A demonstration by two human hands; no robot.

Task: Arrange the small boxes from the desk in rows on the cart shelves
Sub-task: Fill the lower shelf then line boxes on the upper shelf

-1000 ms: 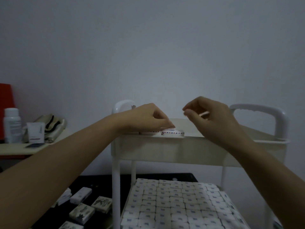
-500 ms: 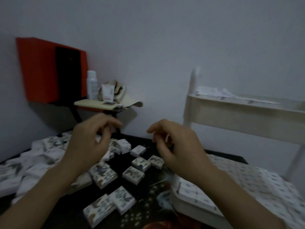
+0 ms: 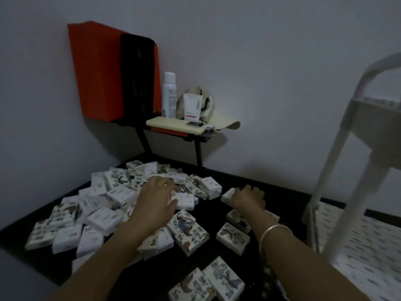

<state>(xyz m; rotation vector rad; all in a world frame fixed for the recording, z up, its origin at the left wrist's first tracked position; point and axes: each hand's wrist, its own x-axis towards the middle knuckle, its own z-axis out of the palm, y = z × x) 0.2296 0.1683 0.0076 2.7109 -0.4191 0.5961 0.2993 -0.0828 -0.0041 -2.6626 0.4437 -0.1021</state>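
Head view: both hands are down on the desk [image 3: 286,205].
Boxes [image 3: 102,218]: small, flat and white, some with dark animal prints. They are heaped ahead and left of my left hand, with loose ones between and behind both hands.
Left hand [image 3: 155,197]: fingers and thumb pinch a white box [image 3: 184,200].
Right hand [image 3: 249,197]: fingers curl over a second box [image 3: 227,195]; whether they grip it, I cannot tell.
Room: bare desk lies between the hands and beyond the right one. A cart [image 3: 338,170] leg stands near, right of my right forearm. The desk edge runs left of the left arm.
Change: half a second ago both hands hung raised off the boxes; now they touch them.
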